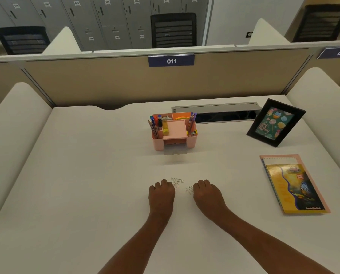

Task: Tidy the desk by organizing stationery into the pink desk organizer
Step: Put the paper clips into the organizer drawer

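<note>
While pens (155, 125) already stand in the organizer (174, 142) mid-table, loose clips (177, 182) lie on the table (86, 175) between left hand (161, 194) and right hand (206, 196). Both curl knuckles-up, but whether either grip holds clips is hidden. Its drawer (175, 152) sits open, probably for them.

A single wide-angle camera, worn on the head, is looking forward and down from above the near edge of the bench (86, 184). It is facing the beige partition (106, 82) and its 011 label (171, 61), while the lockers (106, 20) beyond are bowing along the top of the frame. Both forearms (145, 244) are showing from the bottom edge upward, so the left hand (161, 193) and right hand (207, 195) are sitting close under the lens, just below centre. The pink desk organizer (174, 135) is standing farther off, mid-frame, and the view is taking in the bench from side to side.
</note>
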